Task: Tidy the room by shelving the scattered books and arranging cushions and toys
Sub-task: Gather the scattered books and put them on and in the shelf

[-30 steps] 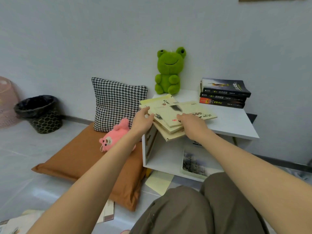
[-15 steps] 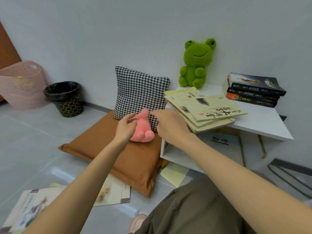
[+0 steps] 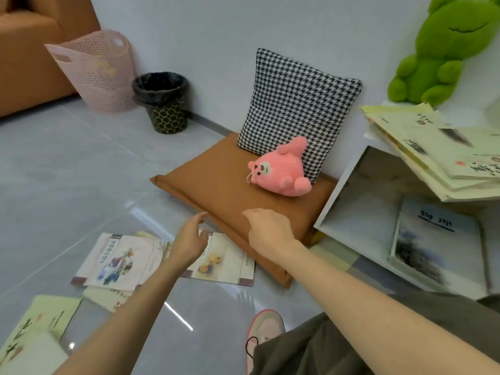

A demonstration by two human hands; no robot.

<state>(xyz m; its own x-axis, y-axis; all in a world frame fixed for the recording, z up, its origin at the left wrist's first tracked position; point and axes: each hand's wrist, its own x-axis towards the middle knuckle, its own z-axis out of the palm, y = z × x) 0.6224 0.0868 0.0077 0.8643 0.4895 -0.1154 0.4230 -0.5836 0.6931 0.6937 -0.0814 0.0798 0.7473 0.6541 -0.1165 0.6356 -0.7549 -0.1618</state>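
Where the hands hang: left hand point(image 3: 189, 243) and right hand point(image 3: 270, 232), both empty with fingers loosely relaxed, low over the glossy grey tiled floor point(image 3: 67, 171).
Scattered books point(image 3: 116, 261): flat on the floor, under and left of the left hand.
Brown cushion point(image 3: 230, 190): just beyond the right hand, with the pink plush toy point(image 3: 281, 171) on it against the houndstooth cushion point(image 3: 297, 104).
White shelf point(image 3: 351, 207): right of the right hand, with yellow books point(image 3: 438, 158) piled askew on top.
Wall point(image 3: 216, 36): far beyond both hands, with a pink basket point(image 3: 94, 71) and a black bin point(image 3: 162, 104) at its foot.

Green frog plush point(image 3: 443, 50): head cropped by 2 edges, top and right; yellow book stack point(image 3: 438, 155): cut by right edge, print blurred; shelf book point(image 3: 435, 244): cover smeared; floor books point(image 3: 121, 261): partly covered by left hand point(image 3: 189, 242); corner book point(image 3: 35, 328): cropped at left edge, blurred; shoe point(image 3: 266, 327): heel under trouser leg point(image 3: 324, 347).
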